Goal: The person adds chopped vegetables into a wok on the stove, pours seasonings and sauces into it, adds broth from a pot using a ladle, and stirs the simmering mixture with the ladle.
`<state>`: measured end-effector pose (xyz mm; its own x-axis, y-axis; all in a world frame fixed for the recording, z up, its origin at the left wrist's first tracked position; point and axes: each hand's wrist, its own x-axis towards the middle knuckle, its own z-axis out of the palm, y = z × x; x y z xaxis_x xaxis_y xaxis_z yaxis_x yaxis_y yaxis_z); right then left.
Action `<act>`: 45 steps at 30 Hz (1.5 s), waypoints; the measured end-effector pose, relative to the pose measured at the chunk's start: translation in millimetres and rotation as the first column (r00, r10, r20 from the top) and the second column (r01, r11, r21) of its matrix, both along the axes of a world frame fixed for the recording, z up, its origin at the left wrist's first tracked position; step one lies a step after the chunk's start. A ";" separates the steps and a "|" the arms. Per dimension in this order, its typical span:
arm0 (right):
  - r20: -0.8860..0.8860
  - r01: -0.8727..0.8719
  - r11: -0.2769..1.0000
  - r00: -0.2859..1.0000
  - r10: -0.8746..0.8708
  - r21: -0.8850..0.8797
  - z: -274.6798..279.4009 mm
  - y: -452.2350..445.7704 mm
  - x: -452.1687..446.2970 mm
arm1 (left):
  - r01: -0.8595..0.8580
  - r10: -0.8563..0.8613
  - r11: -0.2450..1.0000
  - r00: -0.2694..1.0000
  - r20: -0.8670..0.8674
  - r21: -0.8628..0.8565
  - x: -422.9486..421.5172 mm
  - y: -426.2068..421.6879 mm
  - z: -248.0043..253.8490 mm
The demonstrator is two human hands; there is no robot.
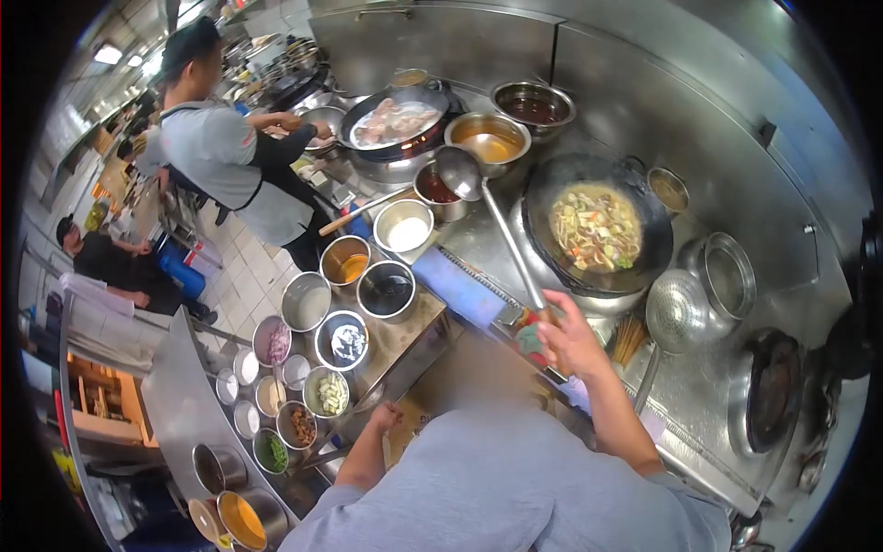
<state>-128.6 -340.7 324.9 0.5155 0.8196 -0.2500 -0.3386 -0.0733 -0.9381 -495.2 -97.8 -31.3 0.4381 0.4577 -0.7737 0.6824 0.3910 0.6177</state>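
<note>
A long-handled ladle (460, 173) is in my right hand (568, 339), whose fingers wrap round the handle's near end. Its bowl is over the pots at the back, beside a basin of orange liquid (487, 144) and a pot of dark red sauce (436, 187). To the right of the handle, a wok (543, 184) on the burner holds sliced vegetables in broth (596, 230). My left hand (386, 417) hangs low near my body, its fingers curled, with nothing visible in it. Closest to that hand stand seasoning containers, among them chopped pale vegetables (329, 392).
A perforated skimmer (679, 308) and a bamboo brush (629, 340) lie right of my right hand. A blue cloth (460, 285) lies along the counter edge. Several sauce pots (386, 288) stand on the left. Another cook (221, 152) works at a far wok (395, 124); a person (110, 262) sits further left.
</note>
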 end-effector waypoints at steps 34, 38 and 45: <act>0.852 0.808 0.555 0.423 -0.310 -0.199 -94.2 -136.9 119.8 | 0.118 -0.936 -0.041 0.343 -0.079 0.992 399.1 -119.3 267.3; 0.700 0.712 0.578 0.643 -0.311 -0.398 -80.4 -92.0 103.8 | 0.166 -0.912 -0.093 0.380 -0.151 0.982 394.1 -121.1 265.8; 0.096 0.632 0.742 0.772 -0.628 -0.225 -63.6 -88.7 110.0 | 0.359 -0.872 -0.160 0.385 -0.303 0.919 391.0 -123.4 272.5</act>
<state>-18.6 -429.4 261.4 0.8982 0.2258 -0.3771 -0.3732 -0.0614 -0.9257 -104.2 -221.2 241.2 0.9908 -0.0972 0.0938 -0.1217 -0.9435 0.3082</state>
